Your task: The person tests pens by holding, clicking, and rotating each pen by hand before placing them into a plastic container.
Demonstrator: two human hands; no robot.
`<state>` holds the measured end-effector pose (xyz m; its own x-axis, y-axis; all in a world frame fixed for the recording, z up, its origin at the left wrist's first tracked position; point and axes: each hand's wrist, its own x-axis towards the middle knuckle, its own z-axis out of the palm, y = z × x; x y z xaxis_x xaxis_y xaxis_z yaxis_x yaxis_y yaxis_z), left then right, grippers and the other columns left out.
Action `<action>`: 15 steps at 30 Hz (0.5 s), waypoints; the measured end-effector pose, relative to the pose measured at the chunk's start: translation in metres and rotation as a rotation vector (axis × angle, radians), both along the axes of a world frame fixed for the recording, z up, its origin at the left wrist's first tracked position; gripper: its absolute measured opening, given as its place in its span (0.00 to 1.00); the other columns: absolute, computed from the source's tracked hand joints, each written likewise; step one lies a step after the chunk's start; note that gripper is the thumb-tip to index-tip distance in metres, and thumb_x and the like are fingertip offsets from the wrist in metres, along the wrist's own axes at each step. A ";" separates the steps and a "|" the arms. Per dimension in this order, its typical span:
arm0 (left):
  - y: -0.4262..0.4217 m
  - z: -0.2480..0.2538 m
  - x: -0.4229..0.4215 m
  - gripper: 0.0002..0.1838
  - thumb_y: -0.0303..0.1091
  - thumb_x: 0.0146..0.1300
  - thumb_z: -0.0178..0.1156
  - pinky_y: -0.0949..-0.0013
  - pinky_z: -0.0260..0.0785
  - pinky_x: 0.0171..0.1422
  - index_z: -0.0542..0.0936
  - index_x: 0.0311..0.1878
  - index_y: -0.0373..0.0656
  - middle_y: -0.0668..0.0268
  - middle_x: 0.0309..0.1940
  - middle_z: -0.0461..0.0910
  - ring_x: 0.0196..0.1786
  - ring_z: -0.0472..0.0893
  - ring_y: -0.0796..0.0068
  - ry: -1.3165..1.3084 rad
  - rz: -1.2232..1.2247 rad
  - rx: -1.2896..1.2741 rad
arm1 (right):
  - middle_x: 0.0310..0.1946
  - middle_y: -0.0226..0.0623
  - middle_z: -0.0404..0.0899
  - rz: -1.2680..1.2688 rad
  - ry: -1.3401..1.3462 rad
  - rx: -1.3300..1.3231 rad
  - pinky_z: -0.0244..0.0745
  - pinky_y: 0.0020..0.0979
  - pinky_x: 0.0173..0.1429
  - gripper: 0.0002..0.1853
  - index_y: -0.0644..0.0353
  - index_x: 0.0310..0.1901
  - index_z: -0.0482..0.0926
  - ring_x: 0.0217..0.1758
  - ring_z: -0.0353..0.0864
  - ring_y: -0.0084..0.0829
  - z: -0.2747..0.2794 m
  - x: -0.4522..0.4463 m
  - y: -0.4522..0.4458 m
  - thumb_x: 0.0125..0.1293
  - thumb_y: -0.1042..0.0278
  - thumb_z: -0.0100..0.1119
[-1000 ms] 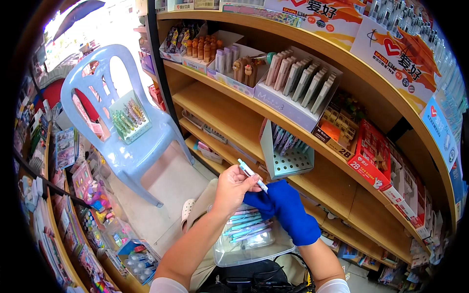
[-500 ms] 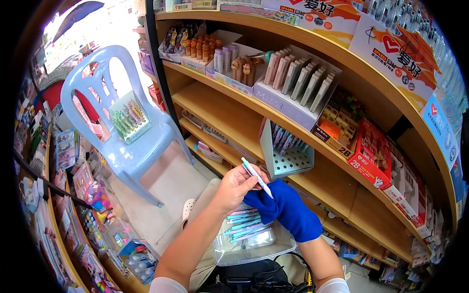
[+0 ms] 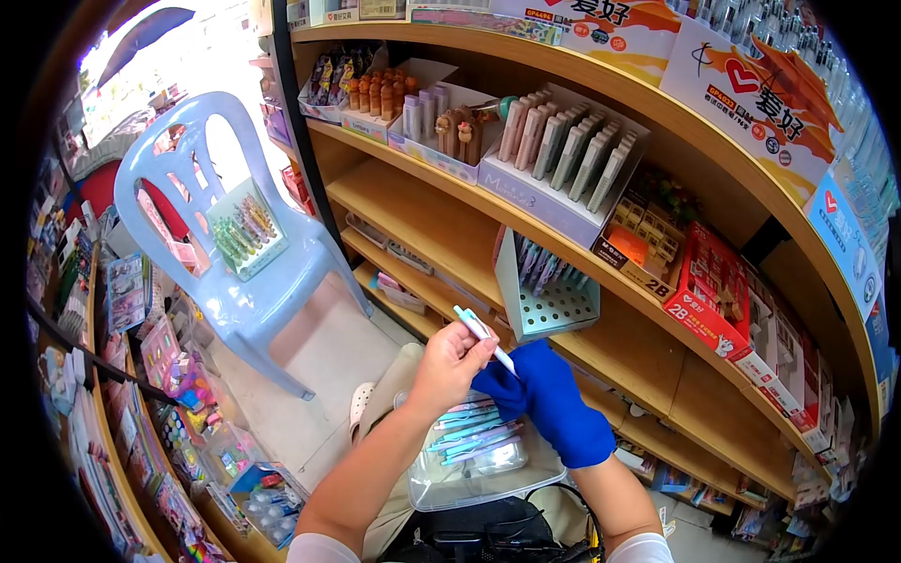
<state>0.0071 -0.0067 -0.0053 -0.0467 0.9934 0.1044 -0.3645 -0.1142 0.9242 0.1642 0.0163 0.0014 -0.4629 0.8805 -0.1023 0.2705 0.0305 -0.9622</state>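
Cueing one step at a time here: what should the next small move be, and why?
Probably draw the blue cloth gently along the pen: the left hand holds that pen tilted, its lower end at the cloth covering the right hand.

Clock read from picture centre. At 5 o'clock, right hand (image 3: 549,399): fingers hidden under blue cloth (image 3: 587,439) — grip unreadable. At 6, left hand (image 3: 454,364) covers the middle of the pen (image 3: 474,323); whether its tip enters the cloth, cannot tell. Loose pens (image 3: 476,439) below: far ends partly hidden. Black bag (image 3: 469,544) at 6, sleeves (image 3: 324,549) at 5 and 7 — cut off by bottom edge. Carton (image 3: 615,42) at 1: cropped by top edge. Small goods (image 3: 66,375) at 9: blurred.
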 end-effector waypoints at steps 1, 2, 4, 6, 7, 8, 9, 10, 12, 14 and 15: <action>-0.001 0.002 -0.001 0.05 0.28 0.61 0.55 0.81 0.60 0.32 0.73 0.38 0.39 0.72 0.26 0.72 0.27 0.68 0.86 0.005 -0.032 0.006 | 0.20 0.32 0.71 0.070 -0.093 0.064 0.67 0.24 0.26 0.11 0.61 0.30 0.73 0.21 0.71 0.21 0.011 -0.001 -0.002 0.60 0.60 0.55; -0.001 0.003 -0.001 0.04 0.27 0.62 0.54 0.81 0.60 0.33 0.73 0.39 0.39 0.73 0.26 0.71 0.28 0.67 0.86 0.011 -0.063 0.013 | 0.19 0.32 0.72 0.141 -0.186 0.127 0.67 0.24 0.25 0.12 0.61 0.30 0.73 0.20 0.71 0.21 0.020 -0.002 -0.003 0.59 0.60 0.56; 0.000 0.003 -0.004 0.05 0.28 0.62 0.53 0.81 0.60 0.33 0.73 0.40 0.40 0.73 0.27 0.71 0.29 0.66 0.86 0.034 -0.113 0.052 | 0.17 0.32 0.72 0.152 -0.223 0.018 0.66 0.24 0.24 0.12 0.61 0.28 0.74 0.19 0.72 0.22 0.027 -0.006 -0.002 0.57 0.59 0.59; 0.000 0.003 -0.004 0.06 0.29 0.63 0.53 0.81 0.60 0.33 0.73 0.41 0.40 0.74 0.27 0.71 0.29 0.66 0.86 0.029 -0.143 0.068 | 0.15 0.32 0.73 0.153 -0.255 -0.024 0.66 0.25 0.23 0.13 0.61 0.27 0.74 0.17 0.72 0.22 0.032 -0.010 -0.003 0.55 0.58 0.61; 0.001 0.002 -0.004 0.06 0.29 0.63 0.52 0.81 0.60 0.33 0.73 0.41 0.40 0.74 0.27 0.71 0.29 0.67 0.86 0.012 -0.148 0.065 | 0.14 0.32 0.73 0.148 -0.268 -0.010 0.66 0.25 0.22 0.14 0.61 0.26 0.74 0.16 0.72 0.23 0.034 -0.011 -0.003 0.55 0.57 0.62; 0.002 0.001 -0.004 0.06 0.30 0.64 0.52 0.82 0.60 0.32 0.73 0.41 0.40 0.74 0.27 0.71 0.30 0.67 0.86 -0.005 -0.153 0.062 | 0.13 0.32 0.73 0.144 -0.282 0.004 0.66 0.26 0.21 0.15 0.61 0.26 0.74 0.15 0.72 0.23 0.035 -0.012 -0.004 0.54 0.57 0.63; 0.001 0.003 -0.003 0.06 0.31 0.63 0.53 0.82 0.61 0.32 0.73 0.41 0.40 0.73 0.26 0.72 0.29 0.68 0.86 -0.025 -0.123 0.029 | 0.14 0.32 0.73 0.150 -0.277 0.087 0.66 0.26 0.22 0.15 0.61 0.27 0.74 0.16 0.72 0.23 0.030 -0.012 -0.002 0.55 0.57 0.61; 0.001 0.006 -0.001 0.07 0.33 0.63 0.53 0.82 0.61 0.31 0.73 0.40 0.40 0.72 0.26 0.73 0.27 0.69 0.86 -0.046 -0.093 -0.003 | 0.16 0.32 0.73 0.155 -0.272 0.170 0.67 0.26 0.23 0.15 0.61 0.28 0.74 0.18 0.72 0.22 0.019 -0.011 0.002 0.56 0.56 0.60; 0.001 0.006 0.000 0.08 0.35 0.62 0.55 0.83 0.62 0.29 0.73 0.38 0.40 0.71 0.24 0.74 0.25 0.70 0.87 -0.012 -0.012 -0.032 | 0.18 0.33 0.73 0.131 -0.195 0.284 0.67 0.26 0.25 0.14 0.61 0.30 0.73 0.20 0.72 0.21 -0.004 -0.005 0.008 0.58 0.56 0.57; 0.003 0.002 0.001 0.09 0.37 0.61 0.57 0.83 0.62 0.26 0.73 0.35 0.40 0.71 0.22 0.74 0.23 0.70 0.87 0.097 0.087 -0.023 | 0.22 0.36 0.73 0.062 -0.115 0.308 0.67 0.28 0.28 0.13 0.61 0.31 0.72 0.24 0.71 0.25 -0.016 0.000 0.010 0.60 0.58 0.53; 0.003 0.002 0.001 0.09 0.37 0.61 0.58 0.83 0.62 0.25 0.73 0.33 0.41 0.72 0.21 0.74 0.22 0.70 0.87 0.099 0.091 -0.045 | 0.25 0.39 0.72 0.023 -0.106 0.302 0.67 0.30 0.31 0.13 0.62 0.31 0.72 0.26 0.71 0.29 -0.016 0.000 0.009 0.60 0.59 0.51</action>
